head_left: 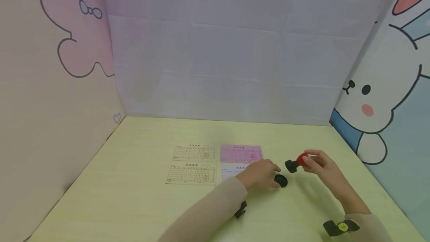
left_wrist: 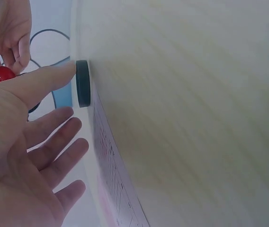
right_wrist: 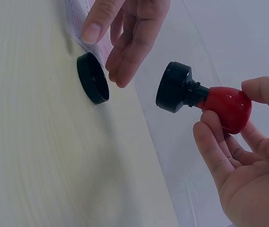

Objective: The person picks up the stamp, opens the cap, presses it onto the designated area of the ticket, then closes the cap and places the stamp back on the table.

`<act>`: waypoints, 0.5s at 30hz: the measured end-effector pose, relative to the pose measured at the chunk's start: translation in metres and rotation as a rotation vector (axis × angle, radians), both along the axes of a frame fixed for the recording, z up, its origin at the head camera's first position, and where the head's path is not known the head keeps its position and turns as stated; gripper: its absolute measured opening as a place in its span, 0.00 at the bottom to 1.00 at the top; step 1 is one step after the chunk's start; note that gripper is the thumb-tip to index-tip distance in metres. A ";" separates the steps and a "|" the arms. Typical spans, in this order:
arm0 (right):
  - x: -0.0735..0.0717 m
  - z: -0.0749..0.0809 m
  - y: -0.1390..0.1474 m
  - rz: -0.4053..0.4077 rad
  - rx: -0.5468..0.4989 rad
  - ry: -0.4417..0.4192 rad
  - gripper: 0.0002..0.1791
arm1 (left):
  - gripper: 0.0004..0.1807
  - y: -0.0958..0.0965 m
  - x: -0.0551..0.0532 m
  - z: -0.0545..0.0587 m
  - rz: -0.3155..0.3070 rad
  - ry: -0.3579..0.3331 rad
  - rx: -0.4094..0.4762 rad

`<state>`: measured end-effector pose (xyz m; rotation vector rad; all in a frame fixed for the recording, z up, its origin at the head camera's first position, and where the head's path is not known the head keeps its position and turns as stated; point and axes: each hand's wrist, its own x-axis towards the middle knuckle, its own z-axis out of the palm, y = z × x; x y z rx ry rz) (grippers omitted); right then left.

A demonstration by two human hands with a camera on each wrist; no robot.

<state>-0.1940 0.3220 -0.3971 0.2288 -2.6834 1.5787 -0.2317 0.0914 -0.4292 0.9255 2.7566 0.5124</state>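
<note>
My right hand point(head_left: 326, 170) pinches the red knob of a self-inking style round stamp point(right_wrist: 229, 109) and holds it in the air above the table. The stamp's black round head point(right_wrist: 172, 87) is tilted toward the left hand. A round black cap point(head_left: 280, 180) lies on the table with its hollow side up. Close beside the cap is my left hand point(head_left: 259, 174), its fingers spread and relaxed. In the left wrist view the thumb point(left_wrist: 54, 79) reaches the edge of the cap; whether it touches cannot be told. Nothing is gripped in the left hand.
Printed slips lie in two rows: a pink slip point(head_left: 241, 154), a cream slip point(head_left: 193, 153), another cream slip point(head_left: 190, 174), and a whitish slip point(head_left: 230, 171) partly hidden by my left hand. A pale wall point(head_left: 228, 55) stands behind the table point(head_left: 117, 197), with cartoon-printed sides.
</note>
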 end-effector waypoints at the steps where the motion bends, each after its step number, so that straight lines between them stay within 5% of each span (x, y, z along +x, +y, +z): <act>1: 0.000 0.000 0.000 -0.009 -0.002 -0.005 0.27 | 0.29 0.000 -0.001 0.000 0.003 -0.001 0.000; 15: -0.002 -0.009 0.009 -0.075 -0.053 -0.131 0.37 | 0.29 0.009 -0.002 -0.001 0.028 0.055 -0.042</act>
